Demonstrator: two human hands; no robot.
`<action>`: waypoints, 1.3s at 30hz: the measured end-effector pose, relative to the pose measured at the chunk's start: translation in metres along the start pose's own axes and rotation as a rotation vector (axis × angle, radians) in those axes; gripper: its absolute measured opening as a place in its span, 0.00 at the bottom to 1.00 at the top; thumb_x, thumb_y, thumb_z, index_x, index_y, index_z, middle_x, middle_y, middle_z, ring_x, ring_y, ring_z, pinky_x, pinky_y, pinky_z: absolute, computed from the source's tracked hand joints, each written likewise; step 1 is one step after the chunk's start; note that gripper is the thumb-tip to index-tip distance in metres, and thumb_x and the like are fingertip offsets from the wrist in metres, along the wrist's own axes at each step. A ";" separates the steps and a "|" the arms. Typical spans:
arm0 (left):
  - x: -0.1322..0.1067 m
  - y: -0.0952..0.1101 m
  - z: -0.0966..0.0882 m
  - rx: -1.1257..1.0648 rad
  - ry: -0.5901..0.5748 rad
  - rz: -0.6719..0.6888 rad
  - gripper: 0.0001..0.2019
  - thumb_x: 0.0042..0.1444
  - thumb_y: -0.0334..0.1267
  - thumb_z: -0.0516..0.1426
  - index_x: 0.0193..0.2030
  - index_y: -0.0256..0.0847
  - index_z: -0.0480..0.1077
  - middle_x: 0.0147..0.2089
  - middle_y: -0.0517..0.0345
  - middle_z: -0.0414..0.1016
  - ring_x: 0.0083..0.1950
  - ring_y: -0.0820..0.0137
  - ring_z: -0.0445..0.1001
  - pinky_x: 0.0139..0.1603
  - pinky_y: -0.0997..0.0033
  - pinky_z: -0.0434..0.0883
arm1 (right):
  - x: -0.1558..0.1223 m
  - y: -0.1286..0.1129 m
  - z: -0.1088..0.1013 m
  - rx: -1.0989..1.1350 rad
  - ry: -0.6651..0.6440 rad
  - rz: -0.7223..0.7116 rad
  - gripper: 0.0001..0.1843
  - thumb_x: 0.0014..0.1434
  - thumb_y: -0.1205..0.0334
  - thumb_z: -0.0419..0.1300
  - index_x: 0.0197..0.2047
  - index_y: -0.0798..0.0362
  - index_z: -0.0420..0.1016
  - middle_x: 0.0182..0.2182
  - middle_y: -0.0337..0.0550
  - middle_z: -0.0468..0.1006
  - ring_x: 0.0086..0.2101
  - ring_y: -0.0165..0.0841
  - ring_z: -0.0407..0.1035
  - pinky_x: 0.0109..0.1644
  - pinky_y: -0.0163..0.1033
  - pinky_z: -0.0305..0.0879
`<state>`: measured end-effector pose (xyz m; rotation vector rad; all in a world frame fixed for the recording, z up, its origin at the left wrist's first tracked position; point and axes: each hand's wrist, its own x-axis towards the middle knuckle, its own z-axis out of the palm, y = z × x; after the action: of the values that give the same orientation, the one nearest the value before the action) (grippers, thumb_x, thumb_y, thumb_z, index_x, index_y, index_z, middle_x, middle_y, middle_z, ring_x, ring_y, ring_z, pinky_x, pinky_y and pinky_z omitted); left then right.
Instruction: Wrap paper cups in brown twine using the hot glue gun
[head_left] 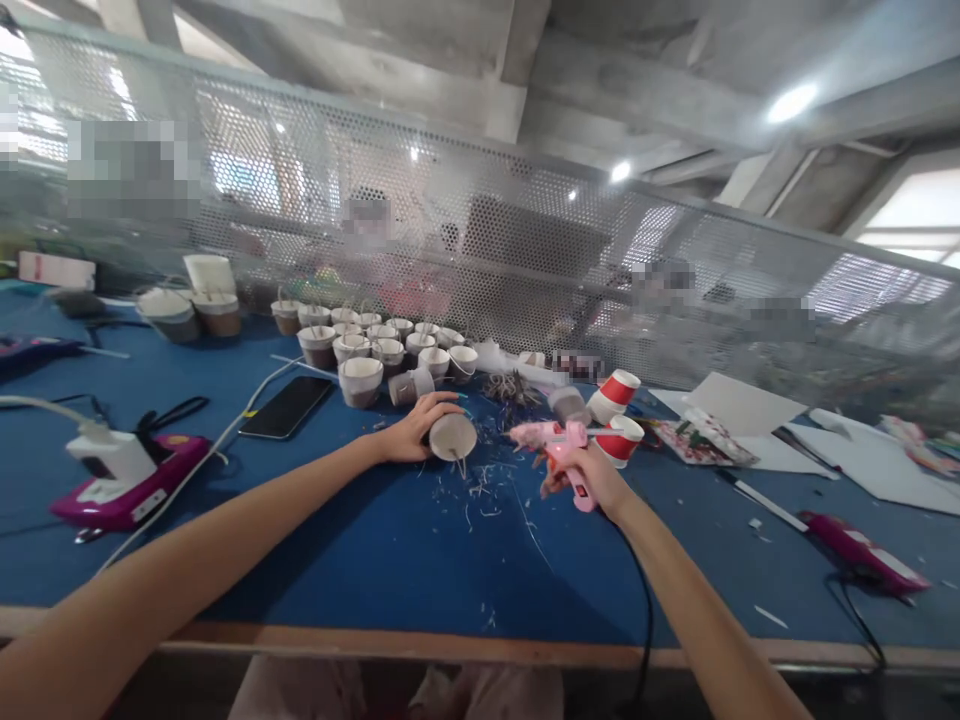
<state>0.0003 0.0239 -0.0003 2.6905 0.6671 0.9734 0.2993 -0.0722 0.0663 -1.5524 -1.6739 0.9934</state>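
My left hand [414,430] grips a small paper cup [452,437] lying on its side, its round base turned toward me, just above the blue table [360,540]. My right hand [586,478] holds a pink hot glue gun [559,447], nozzle pointing left toward the cup. A black cord runs from the gun down over the table's front edge. Bits of glue thread and shavings [480,495] lie scattered under the cup.
Several brown-and-white cups [375,350] cluster behind my left hand, and red-and-white cups [619,415] lie by the gun. A black phone [286,407], a magenta glue gun with white plug [124,480], another magenta gun [862,550] and white sheets [750,410] surround them. A perforated metal screen [525,250] backs the table.
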 end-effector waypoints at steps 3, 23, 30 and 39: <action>-0.001 0.004 -0.004 0.051 -0.021 -0.028 0.36 0.46 0.33 0.62 0.62 0.43 0.54 0.59 0.43 0.58 0.65 0.50 0.55 0.64 0.42 0.55 | 0.008 0.000 0.000 0.273 -0.200 0.015 0.09 0.37 0.59 0.52 0.20 0.54 0.68 0.12 0.38 0.69 0.11 0.28 0.60 0.13 0.33 0.58; -0.011 0.011 -0.011 -0.005 -0.172 -0.041 0.42 0.44 0.24 0.55 0.67 0.45 0.46 0.73 0.44 0.39 0.73 0.46 0.32 0.67 0.35 0.45 | 0.051 0.051 0.016 0.075 -0.260 -0.122 0.21 0.47 0.52 0.65 0.44 0.50 0.75 0.10 0.30 0.64 0.09 0.26 0.56 0.10 0.30 0.52; -0.011 0.015 -0.014 0.006 -0.195 0.010 0.50 0.41 0.49 0.68 0.65 0.40 0.45 0.72 0.30 0.36 0.72 0.40 0.31 0.65 0.32 0.48 | 0.052 0.057 0.018 0.086 -0.290 -0.078 0.19 0.52 0.51 0.63 0.45 0.50 0.76 0.08 0.32 0.64 0.08 0.25 0.54 0.08 0.30 0.51; -0.007 0.020 -0.005 0.025 -0.085 0.006 0.51 0.31 0.61 0.68 0.61 0.42 0.56 0.64 0.36 0.53 0.70 0.38 0.41 0.66 0.30 0.42 | 0.045 0.046 0.029 0.172 -0.327 -0.074 0.19 0.50 0.51 0.65 0.42 0.52 0.77 0.08 0.31 0.63 0.08 0.24 0.53 0.09 0.30 0.49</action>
<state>-0.0002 0.0031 0.0063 2.7395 0.6597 0.8519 0.2934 -0.0297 0.0104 -1.2578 -1.7933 1.3707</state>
